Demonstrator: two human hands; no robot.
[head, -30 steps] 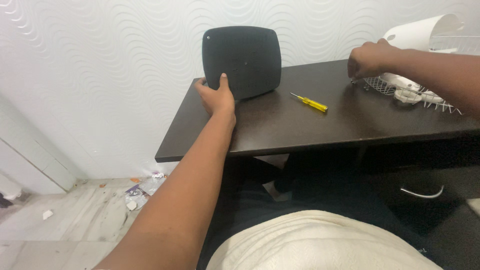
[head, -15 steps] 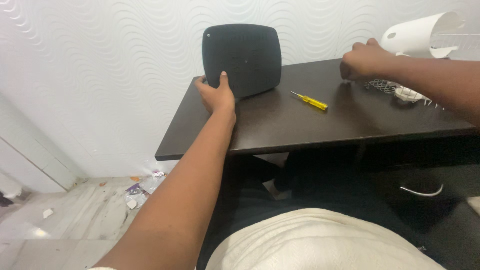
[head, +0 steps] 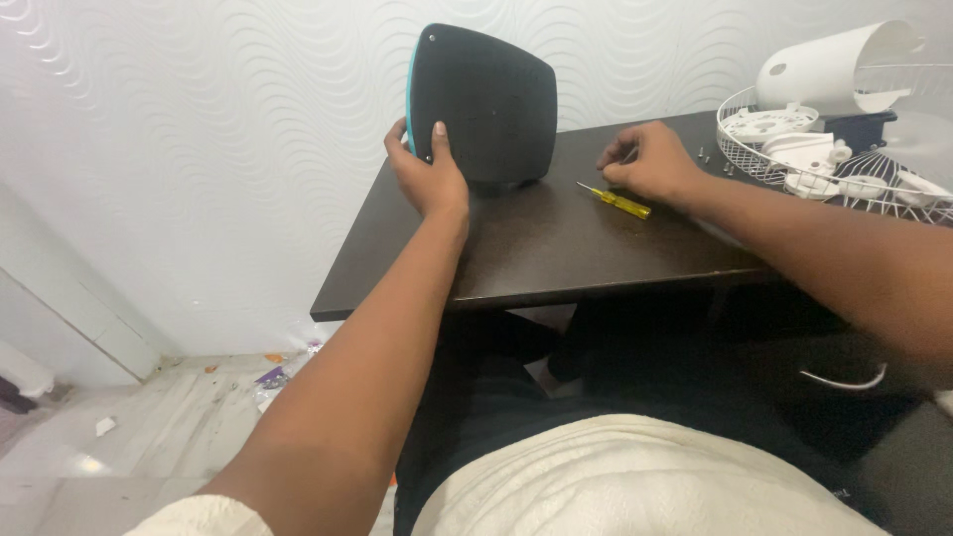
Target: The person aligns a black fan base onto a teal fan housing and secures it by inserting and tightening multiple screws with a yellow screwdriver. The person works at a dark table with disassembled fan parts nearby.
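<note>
- Black panel (head: 486, 104), a rounded-square slab with a matte, finely grained face and a teal edge showing along its left side, stands upright on the dark table (head: 556, 248), near the wall.
- Clamped on its lower left corner is the left hand (head: 429, 177): thumb flat on the front face, fingers wrapped round behind the edge.
- Just right of that grip, the panel's bottom edge meets the tabletop, which is smooth, dark brown and faintly glossy.
- Further right, the right hand (head: 650, 164) rests knuckles-up on the table, fingers curled loosely; whether they pinch anything I cannot tell.
- Directly below those fingertips, touching or nearly so, lies a small screwdriver (head: 615, 201) with a clear yellow plastic handle and thin metal shaft.
- Beyond the right wrist sits a white wire fan guard (head: 754, 159) holding white plastic parts, with a white cylindrical housing (head: 834, 65) behind it.
- Behind everything, the wall carries a white embossed wave pattern.
- Compared with half a second ago, the panel has been lifted and turned so its teal edge shows, and the right hand has come away from the fan guard to the screwdriver.
</note>
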